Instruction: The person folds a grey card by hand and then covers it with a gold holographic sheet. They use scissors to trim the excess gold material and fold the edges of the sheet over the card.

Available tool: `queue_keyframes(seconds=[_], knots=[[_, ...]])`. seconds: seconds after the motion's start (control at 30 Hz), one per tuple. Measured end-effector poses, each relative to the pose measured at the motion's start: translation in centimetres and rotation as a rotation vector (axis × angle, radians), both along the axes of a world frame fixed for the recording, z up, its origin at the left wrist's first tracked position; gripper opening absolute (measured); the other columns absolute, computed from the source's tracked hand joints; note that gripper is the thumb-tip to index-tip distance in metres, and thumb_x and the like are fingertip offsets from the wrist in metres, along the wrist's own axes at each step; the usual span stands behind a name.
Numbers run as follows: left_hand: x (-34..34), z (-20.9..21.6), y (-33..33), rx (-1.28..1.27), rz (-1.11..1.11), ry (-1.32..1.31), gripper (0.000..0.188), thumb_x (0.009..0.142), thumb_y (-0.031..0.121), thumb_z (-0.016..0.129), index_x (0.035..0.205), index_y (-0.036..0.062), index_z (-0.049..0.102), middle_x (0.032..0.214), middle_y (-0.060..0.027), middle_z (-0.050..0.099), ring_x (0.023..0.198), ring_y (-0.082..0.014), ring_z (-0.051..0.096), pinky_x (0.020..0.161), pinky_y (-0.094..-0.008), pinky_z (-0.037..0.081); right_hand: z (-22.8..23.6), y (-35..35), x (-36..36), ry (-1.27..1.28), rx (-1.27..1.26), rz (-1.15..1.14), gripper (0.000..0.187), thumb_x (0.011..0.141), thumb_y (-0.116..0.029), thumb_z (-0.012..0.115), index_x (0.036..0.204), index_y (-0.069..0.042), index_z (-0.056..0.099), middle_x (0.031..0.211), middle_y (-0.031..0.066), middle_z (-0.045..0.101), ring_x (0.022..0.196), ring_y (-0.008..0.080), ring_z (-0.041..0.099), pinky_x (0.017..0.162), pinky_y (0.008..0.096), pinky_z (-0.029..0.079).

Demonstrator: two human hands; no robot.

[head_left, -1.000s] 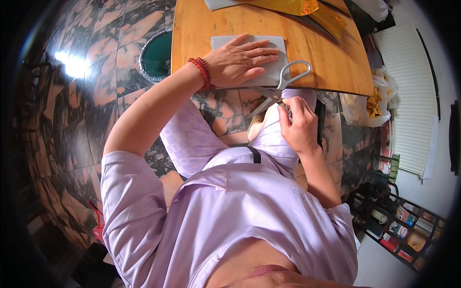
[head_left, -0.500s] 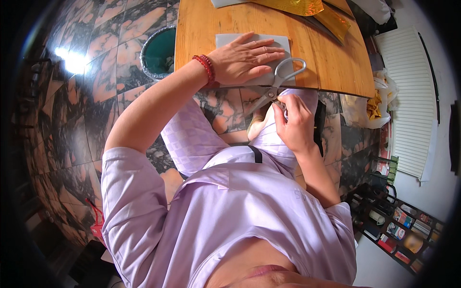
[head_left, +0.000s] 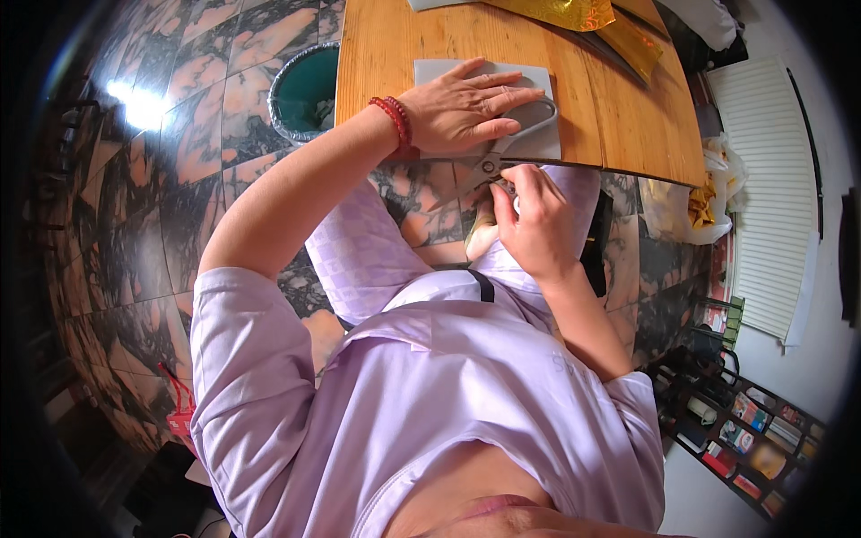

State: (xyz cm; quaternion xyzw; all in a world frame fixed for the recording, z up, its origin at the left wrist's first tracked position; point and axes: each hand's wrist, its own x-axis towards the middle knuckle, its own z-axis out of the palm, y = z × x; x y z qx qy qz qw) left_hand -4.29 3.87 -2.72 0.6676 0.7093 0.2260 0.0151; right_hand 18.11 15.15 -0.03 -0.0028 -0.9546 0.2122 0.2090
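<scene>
My left hand [head_left: 466,109] lies flat, fingers spread, on a grey sheet [head_left: 435,72] at the near edge of a wooden table [head_left: 592,108]. A red bead bracelet circles that wrist. Grey-handled scissors [head_left: 544,115] rest on the sheet's right part, handles away from me, blades pointing over the table edge toward my lap. My right hand [head_left: 535,229] is just below the edge. Its fingertips are pinched at the scissors near the pivot. I cannot see the blades' tips clearly.
Gold foil sheets [head_left: 560,11] lie at the table's far side. A round green bin [head_left: 305,90] stands on the marble floor left of the table. To the right, a plastic bag with gold scraps [head_left: 704,193], a white slatted panel [head_left: 771,179] and a low shelf [head_left: 735,421].
My right hand has shifted slightly left along the table edge, and the scissors have moved left with it. My left hand stays pressed on the grey sheet.
</scene>
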Motion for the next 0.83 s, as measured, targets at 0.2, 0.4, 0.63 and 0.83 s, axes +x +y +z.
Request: queue_keyframes(seconds=[0.2, 0.4, 0.63, 0.83], knots=[[-0.4, -0.2, 0.2, 0.004, -0.017, -0.041, 0.071, 0.119, 0.062, 0.026, 0.178, 0.0224, 0.028, 0.179, -0.0127, 0.038, 0.169, -0.0274, 0.027, 0.14, -0.0534, 0.009, 0.1, 0.2, 0.7, -0.032, -0.022, 0.036, 0.021, 0.094, -0.004, 0.077, 0.108, -0.003, 0.062, 0.101, 0.016, 0.071, 0.096, 0.0374, 0.073, 0.084, 0.0463, 0.06], [0.0, -0.1, 0.1, 0.038, -0.012, -0.065, 0.072, 0.118, 0.063, 0.025, 0.178, 0.0226, 0.028, 0.178, -0.0136, 0.039, 0.168, -0.0279, 0.029, 0.141, -0.0537, 0.008, 0.1, -0.7, -0.2, -0.015, -0.02, 0.04, 0.021, 0.093, -0.004, 0.077, 0.107, -0.003, 0.062, 0.1, 0.0151, 0.071, 0.096, 0.0378, 0.073, 0.084, 0.0468, 0.059], [-0.2, -0.3, 0.1, 0.021, -0.021, -0.024, 0.073, 0.118, 0.064, 0.024, 0.178, 0.023, 0.027, 0.179, -0.0124, 0.038, 0.168, -0.0278, 0.029, 0.141, -0.0542, 0.008, -0.1, -0.2, 2.3, -0.036, 0.014, 0.189, 0.02, 0.09, -0.005, 0.078, 0.104, -0.004, 0.064, 0.097, 0.014, 0.07, 0.09, 0.0356, 0.071, 0.079, 0.0454, 0.058], [-0.3, 0.1, 0.4, -0.061, -0.039, -0.005, 0.076, 0.116, 0.069, 0.028, 0.178, 0.0254, 0.027, 0.182, -0.0115, 0.033, 0.17, -0.0278, 0.025, 0.141, -0.0535, 0.008, 0.2, 2.4, 4.9, 0.025, -0.014, 0.204, 0.025, 0.089, -0.007, 0.08, 0.11, -0.004, 0.068, 0.097, 0.0112, 0.071, 0.09, 0.035, 0.073, 0.082, 0.0453, 0.059]])
